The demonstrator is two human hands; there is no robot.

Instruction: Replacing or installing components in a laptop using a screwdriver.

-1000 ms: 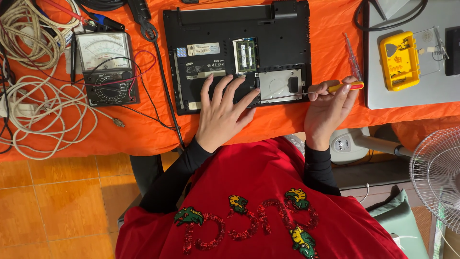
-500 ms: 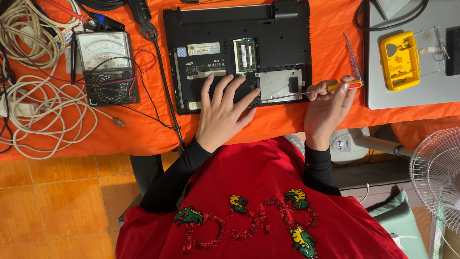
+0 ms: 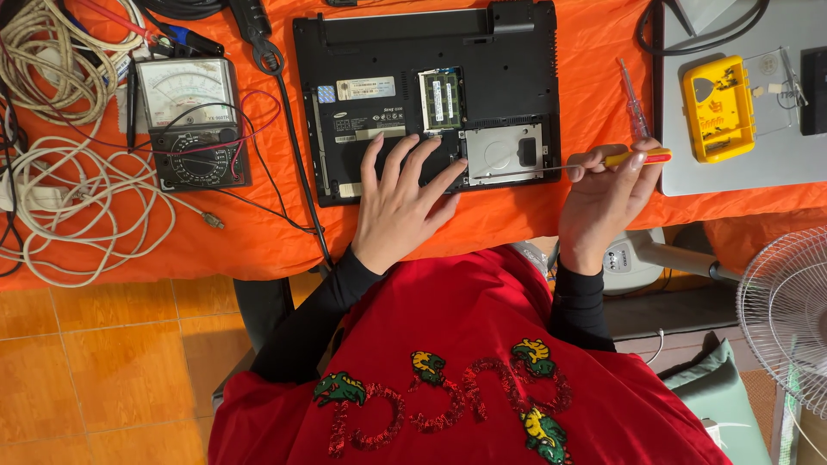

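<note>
— Where does the work stand on the laptop [image 3: 431,52]?

— It lies bottom-up on the orange cloth [image 3: 586,69], at twelve o'clock from the person. One cover is already off: the memory module [image 3: 441,97] and the silver hard drive [image 3: 504,155] are exposed. The rest of the black base looks closed, so I judge this an early stage, with most of the shell still on.

— And the hands?

— The left hand [image 3: 401,202] lies flat, fingers spread, on the laptop's near edge, gripping nothing, just pressing down. The right hand [image 3: 603,198], at three o'clock from the drive, is closed around the yellow handle of a screwdriver [image 3: 560,165]; its thin shaft runs level toward nine o'clock, and the tip sits at the drive's right corner.

— Room to move?

— Tight at the near side: the laptop's front edge is close to the table's edge, and the right hand hangs partly past it. At nine o'clock an analog multimeter [image 3: 191,120] with its leads sits just beside the laptop, and coils of white cable [image 3: 77,198] lie beyond. At three o'clock a second screwdriver [image 3: 631,99] lies on the cloth, then a grey laptop [image 3: 741,172] carrying a yellow tool case [image 3: 718,108]. A fan [image 3: 788,310] stands at five o'clock, below table height.
</note>
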